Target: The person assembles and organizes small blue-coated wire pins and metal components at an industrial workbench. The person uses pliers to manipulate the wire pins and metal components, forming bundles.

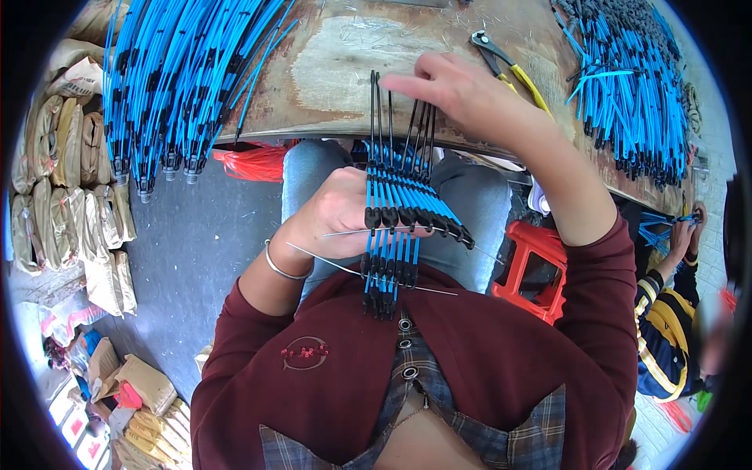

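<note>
My left hand (338, 215) is closed around a fan of thin blue rods with black joints and tips (403, 196), held upright above my lap. A thin metal wire (345, 233) runs across the rods at their black joints. Lower down, a second wire (427, 291) crosses their bottom part. Above the fan, my right hand (462, 94) has its fingers curled at the tops of the right-hand black rods, with one digit stretched left toward the other tips. The fingertips are partly hidden.
On the wooden table (345, 70) lie yellow-handled pliers (509, 69), a blue rod bundle (176, 78) at left and a blue rod pile (627, 94) at right. A red stool (536, 270) stands beside my legs. At far right, a co-worker's hands (687, 235) handle blue rods.
</note>
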### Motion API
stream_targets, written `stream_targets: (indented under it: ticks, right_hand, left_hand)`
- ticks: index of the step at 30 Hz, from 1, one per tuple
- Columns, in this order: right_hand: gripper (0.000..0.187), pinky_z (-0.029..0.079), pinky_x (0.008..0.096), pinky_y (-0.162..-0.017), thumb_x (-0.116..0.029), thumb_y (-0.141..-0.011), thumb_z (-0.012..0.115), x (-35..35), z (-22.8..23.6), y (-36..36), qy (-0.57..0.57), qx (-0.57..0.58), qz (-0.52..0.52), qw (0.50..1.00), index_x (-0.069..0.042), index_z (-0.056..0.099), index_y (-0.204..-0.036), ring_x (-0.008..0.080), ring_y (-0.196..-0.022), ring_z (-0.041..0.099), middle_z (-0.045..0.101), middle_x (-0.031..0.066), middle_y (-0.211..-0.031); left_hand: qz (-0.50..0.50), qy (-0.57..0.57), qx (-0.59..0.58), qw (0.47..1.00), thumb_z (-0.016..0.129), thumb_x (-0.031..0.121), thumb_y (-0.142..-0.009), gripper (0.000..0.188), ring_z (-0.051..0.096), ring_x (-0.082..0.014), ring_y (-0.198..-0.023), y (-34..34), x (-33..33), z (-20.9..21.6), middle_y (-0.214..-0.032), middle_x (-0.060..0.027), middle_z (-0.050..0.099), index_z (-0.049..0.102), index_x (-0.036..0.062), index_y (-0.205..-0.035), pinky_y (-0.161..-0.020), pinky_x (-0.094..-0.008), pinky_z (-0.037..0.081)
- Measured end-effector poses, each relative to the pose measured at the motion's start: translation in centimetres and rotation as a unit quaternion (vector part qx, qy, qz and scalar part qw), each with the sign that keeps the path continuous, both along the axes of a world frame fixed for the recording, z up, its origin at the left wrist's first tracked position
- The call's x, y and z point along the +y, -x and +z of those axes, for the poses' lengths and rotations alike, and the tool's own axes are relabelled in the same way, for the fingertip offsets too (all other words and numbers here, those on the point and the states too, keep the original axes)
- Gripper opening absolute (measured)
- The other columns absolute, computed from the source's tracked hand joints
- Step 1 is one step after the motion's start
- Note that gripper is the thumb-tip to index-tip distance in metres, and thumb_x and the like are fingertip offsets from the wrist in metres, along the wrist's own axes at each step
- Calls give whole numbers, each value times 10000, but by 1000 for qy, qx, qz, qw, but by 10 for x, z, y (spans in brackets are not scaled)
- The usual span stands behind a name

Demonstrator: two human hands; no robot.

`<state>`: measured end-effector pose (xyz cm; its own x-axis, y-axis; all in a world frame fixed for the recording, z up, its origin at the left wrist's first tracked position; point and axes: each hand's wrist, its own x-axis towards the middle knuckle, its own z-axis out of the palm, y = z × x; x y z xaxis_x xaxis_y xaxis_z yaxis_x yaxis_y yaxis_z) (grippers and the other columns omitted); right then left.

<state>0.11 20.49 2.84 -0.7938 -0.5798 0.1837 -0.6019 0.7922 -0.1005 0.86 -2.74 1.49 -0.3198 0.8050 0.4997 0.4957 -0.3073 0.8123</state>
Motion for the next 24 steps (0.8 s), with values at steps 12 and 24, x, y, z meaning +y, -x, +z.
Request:
stream_targets:
  ticks: [12,24]
  right_hand:
    - [552,468,351,-746,-10,-709,541,-15,-1,-3,-83,36,-32,995,-171,454,-1229,264,-845,527,487,82,-945]
    - [382,477,349,-741,-18,-711,541,-21,1,-2,-84,44,-11,995,-172,496,-1058,265,-855,529,484,88,-959]
  left_hand:
    - [-40,-25,-11,999,603,195,-770,232,673,-224,-764,6,-1,-7,-878,-108,683,665,7,-891,-682,-313,530]
    - [-40,9,16,999,579,231,-765,280,668,-233,-798,8,-3,-2,-902,-108,680,664,9,-912,-716,-342,526]
